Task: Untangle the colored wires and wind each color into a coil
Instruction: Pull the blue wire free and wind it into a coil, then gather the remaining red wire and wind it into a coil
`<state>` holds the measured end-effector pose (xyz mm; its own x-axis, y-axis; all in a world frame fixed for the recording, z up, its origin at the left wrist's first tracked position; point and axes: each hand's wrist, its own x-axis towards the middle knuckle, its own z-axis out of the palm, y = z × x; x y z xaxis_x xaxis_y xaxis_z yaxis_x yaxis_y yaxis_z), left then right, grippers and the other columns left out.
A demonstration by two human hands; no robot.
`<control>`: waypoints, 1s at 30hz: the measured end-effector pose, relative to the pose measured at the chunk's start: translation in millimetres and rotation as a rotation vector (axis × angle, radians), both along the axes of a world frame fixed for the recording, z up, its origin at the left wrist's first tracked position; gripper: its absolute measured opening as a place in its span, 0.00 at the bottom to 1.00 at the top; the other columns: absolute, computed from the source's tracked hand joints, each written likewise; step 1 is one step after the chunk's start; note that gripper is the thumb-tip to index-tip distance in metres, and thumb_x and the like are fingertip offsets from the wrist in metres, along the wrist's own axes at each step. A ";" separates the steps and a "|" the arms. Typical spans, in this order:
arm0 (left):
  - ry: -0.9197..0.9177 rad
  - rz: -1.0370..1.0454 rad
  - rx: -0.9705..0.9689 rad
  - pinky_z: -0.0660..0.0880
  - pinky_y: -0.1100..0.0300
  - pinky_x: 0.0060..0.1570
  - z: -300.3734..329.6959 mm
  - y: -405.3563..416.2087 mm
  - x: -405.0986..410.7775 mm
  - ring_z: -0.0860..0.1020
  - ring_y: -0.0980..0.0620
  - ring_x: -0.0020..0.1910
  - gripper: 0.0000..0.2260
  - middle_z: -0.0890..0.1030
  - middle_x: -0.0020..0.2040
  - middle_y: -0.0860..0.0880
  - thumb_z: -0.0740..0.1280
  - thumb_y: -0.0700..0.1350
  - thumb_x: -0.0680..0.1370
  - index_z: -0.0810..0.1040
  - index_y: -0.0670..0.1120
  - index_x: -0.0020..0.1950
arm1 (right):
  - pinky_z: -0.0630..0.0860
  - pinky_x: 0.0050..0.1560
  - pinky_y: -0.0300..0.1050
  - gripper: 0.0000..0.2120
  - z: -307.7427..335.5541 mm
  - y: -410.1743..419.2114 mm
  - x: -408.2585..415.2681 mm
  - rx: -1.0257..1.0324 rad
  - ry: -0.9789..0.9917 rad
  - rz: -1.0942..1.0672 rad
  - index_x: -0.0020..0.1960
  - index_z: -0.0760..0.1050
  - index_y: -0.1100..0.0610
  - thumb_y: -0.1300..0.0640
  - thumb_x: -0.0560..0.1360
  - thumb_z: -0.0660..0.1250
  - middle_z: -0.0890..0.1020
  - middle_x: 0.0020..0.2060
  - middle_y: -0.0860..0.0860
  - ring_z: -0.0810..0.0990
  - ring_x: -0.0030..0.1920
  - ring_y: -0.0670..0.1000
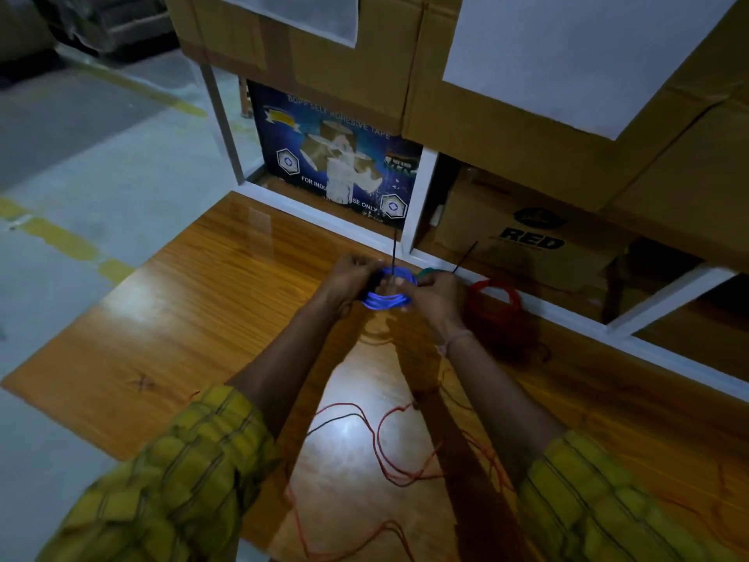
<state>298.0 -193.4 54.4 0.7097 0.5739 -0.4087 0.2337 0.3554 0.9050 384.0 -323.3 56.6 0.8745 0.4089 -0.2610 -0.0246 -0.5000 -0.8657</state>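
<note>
Blue coil (389, 292) held between both hands: left hand (350, 277) grips its left rim, right hand (431, 294) its right. Loose red wire (377, 436) lies nearer, below wrists.

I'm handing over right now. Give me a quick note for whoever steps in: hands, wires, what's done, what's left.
Left hand grips the left side of the blue coil; right hand grips its right side, held above the wooden table.
Two thin black ties stick up by the coil; whether it is fastened cannot be told.
Red coil rests on the table to the right, a green coil partly hidden behind the right hand.
Left: loose red wire and a darker strand lie uncoiled near the person.
</note>
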 end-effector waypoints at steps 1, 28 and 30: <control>0.028 0.012 0.042 0.83 0.59 0.42 -1.4 8.7 7.5 0.85 0.49 0.44 0.10 0.85 0.49 0.41 0.70 0.44 0.83 0.78 0.39 0.60 | 0.82 0.36 0.45 0.08 -1.9 11.4 3.9 -0.020 -0.020 -0.012 0.43 0.80 0.59 0.57 0.76 0.78 0.86 0.40 0.55 0.87 0.38 0.52; -0.032 -0.044 0.441 0.79 0.66 0.44 -32.2 -54.9 -142.5 0.82 0.53 0.51 0.10 0.84 0.55 0.42 0.72 0.40 0.81 0.81 0.38 0.61 | 0.84 0.46 0.40 0.08 -21.7 -81.8 -81.7 0.248 0.160 0.227 0.57 0.80 0.64 0.70 0.78 0.71 0.85 0.51 0.62 0.88 0.48 0.54; -0.028 -0.088 0.426 0.81 0.62 0.49 -34.4 -60.8 -159.2 0.83 0.49 0.54 0.09 0.84 0.57 0.41 0.72 0.39 0.82 0.81 0.39 0.61 | 0.84 0.45 0.40 0.08 -23.4 -92.2 -90.0 0.233 0.163 0.250 0.56 0.81 0.64 0.72 0.78 0.70 0.86 0.49 0.61 0.88 0.48 0.54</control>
